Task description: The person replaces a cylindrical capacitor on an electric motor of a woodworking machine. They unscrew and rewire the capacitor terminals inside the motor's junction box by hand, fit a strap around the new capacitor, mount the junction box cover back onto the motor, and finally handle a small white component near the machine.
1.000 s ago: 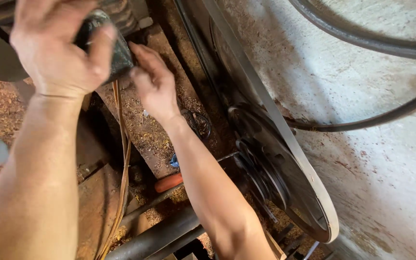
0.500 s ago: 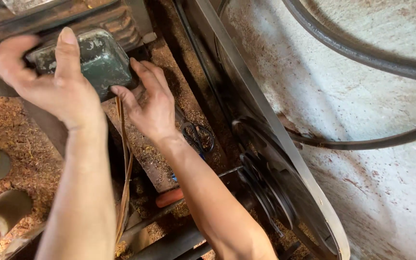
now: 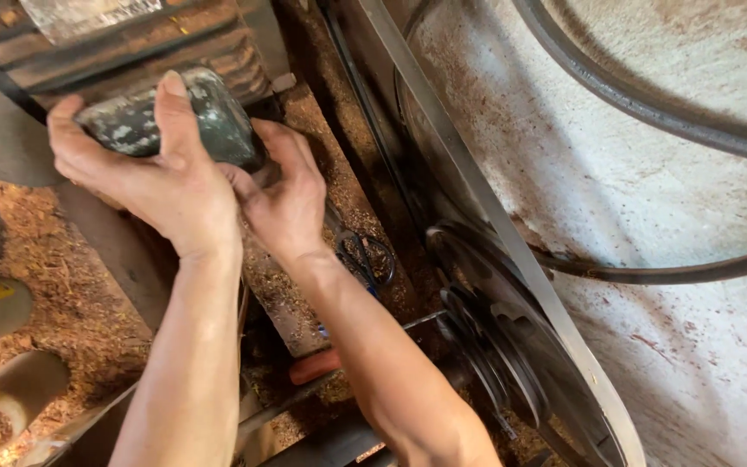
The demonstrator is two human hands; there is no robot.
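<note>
Both hands work on a dark rounded cover (image 3: pixel 166 121), green-black and speckled with pale spots, which sits on the lower edge of a ribbed motor housing (image 3: pixel 131 43). The left hand (image 3: pixel 153 173) grips this cover from the near side: its fingers (image 3: pixel 175 108) are curled closed over the top of the cover and the thumb presses on the cover's left end. The right hand (image 3: pixel 291 195) is just to the right of the cover, touching its right edge; its fingers are bent and half closed, but I cannot tell if they hold anything small. Right of the cover, past the right hand, a pair of scissors (image 3: pixel 365 255) lies in sawdust. Further right of the cover stands a large grooved pulley wheel (image 3: pixel 512 346), and a thick black belt (image 3: pixel 650 104) curves over the pale wall. Below the cover, an orange handle (image 3: pixel 313 367) shows between the forearms.
</note>
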